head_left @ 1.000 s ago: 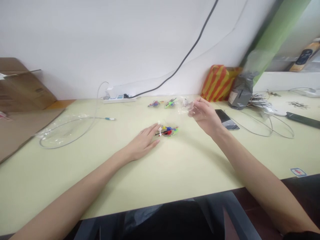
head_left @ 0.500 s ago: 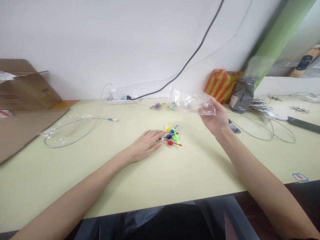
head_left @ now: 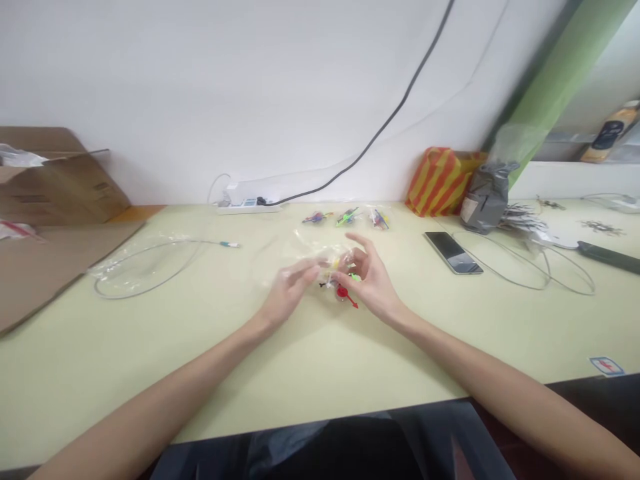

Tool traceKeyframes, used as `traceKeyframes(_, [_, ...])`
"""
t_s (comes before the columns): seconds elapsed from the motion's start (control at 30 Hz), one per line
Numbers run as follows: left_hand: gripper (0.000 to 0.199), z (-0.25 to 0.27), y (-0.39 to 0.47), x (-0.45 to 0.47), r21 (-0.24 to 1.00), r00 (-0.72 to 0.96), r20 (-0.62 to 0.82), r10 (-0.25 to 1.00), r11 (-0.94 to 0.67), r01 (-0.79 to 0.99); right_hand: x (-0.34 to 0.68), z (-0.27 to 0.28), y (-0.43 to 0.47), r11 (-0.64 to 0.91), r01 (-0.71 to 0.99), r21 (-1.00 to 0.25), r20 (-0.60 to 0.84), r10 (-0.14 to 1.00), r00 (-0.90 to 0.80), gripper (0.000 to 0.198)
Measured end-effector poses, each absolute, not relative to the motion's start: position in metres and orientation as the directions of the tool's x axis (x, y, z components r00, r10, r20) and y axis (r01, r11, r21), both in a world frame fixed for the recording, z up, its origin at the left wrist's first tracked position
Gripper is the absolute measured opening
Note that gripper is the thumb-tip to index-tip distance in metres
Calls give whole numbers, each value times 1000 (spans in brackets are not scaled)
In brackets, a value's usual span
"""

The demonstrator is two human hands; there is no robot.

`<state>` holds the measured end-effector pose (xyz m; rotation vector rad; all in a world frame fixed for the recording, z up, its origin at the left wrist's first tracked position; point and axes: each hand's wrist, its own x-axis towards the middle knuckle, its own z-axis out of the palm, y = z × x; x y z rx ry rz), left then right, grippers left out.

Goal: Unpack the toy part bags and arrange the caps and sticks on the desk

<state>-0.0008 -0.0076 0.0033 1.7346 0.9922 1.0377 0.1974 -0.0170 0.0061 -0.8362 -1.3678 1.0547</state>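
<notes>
A clear plastic bag (head_left: 305,250) is stretched between my two hands above the table. My left hand (head_left: 287,290) pinches its left side between thumb and fingers. At the bag's right edge, my right hand (head_left: 375,283) has its thumb and curled fingers on the film, with one finger raised. Below and between the hands lies a small pile of plastic arrow spinners. The red spinner (head_left: 343,293) shows best, with parts of a green spinner (head_left: 355,277) and a yellow piece (head_left: 336,264) behind the fingers. My hands and the bag hide the others.
Three bagged sets of spinners (head_left: 347,217) lie in a row towards the wall. A phone (head_left: 454,253) and a cable lie to the right, near a striped bag (head_left: 434,183) and a grey bag (head_left: 484,197). At left are a cardboard box (head_left: 65,190) and a looped cable (head_left: 150,293).
My right hand has brought the bag down and left to the spinners. My left hand has lifted from lying flat and now grips the bag. The phone has come into full view.
</notes>
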Motion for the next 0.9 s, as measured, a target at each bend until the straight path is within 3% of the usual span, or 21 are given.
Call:
traceKeyframes(0.1, [33,1,-2,-3,975,294,212,932,-220,-7,202,7,-15,336,-67,-939,341,935,-92,35])
traceKeyframes(0.17, [27,-1,0,-4,981,290,193,937,-177,-80,209,7,-10,314,-69,-947,318,945,-68,27])
traceKeyframes(0.33, [21,-2,-2,-1,983,306,181,935,-163,-83,222,5,1,326,0,-945,325,943,-73,31])
traceKeyframes(0.5, [29,-2,-3,-2,981,292,184,938,-160,-106,219,8,-3,319,53,-946,303,931,-205,42])
traceKeyframes(0.67, [34,4,-2,-4,964,289,116,950,-38,-264,216,6,-7,323,117,-939,292,930,-223,54])
traceKeyframes(0.9, [33,11,-6,-2,949,364,105,926,17,-316,217,8,-10,317,68,-946,285,913,-293,61])
